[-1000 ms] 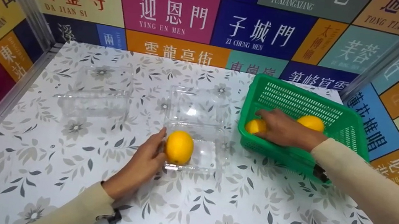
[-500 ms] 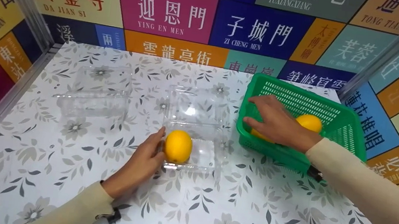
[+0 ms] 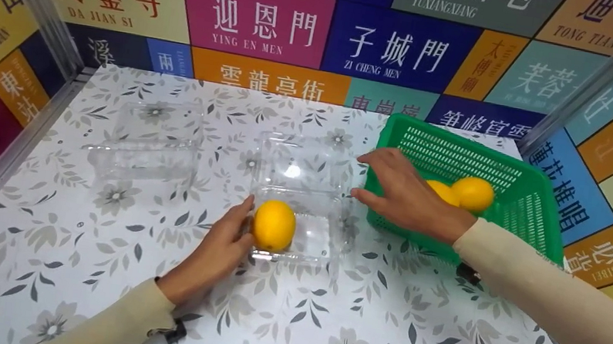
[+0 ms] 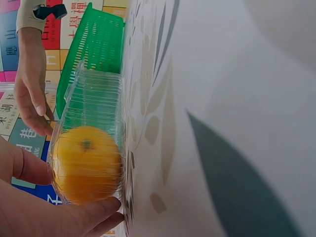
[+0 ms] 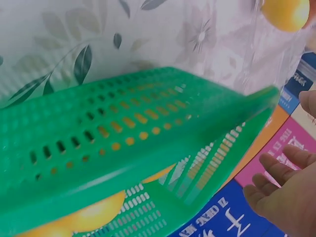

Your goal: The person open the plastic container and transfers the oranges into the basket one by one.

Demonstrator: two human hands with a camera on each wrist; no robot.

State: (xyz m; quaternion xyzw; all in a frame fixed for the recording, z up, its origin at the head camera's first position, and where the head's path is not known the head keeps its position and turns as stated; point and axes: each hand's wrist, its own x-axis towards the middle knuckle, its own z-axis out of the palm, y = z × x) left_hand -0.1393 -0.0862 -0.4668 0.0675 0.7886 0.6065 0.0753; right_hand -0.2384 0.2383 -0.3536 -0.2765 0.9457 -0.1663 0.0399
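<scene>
A yellow-orange, roundish fruit sits in the left part of a clear plastic clamshell box, whose lid lies back. My left hand rests against that box's left side, fingertips and thumb touching it; the left wrist view shows the fruit through the ribbed wall. Over the left rim of a green basket hovers my right hand, its fingers spread and holding nothing. Inside the basket lie two similar fruits, one partly covered by the right hand. The right wrist view shows the hand beyond the basket rim.
Another clear plastic box stands with its lid raised on the left of the table. A floral cloth covers the tabletop. Panels with printed characters close off the back and sides.
My right hand has let go of a fruit in the basket and moved left to the rim. That fruit now lies beside the other one. The left hand stays put.
</scene>
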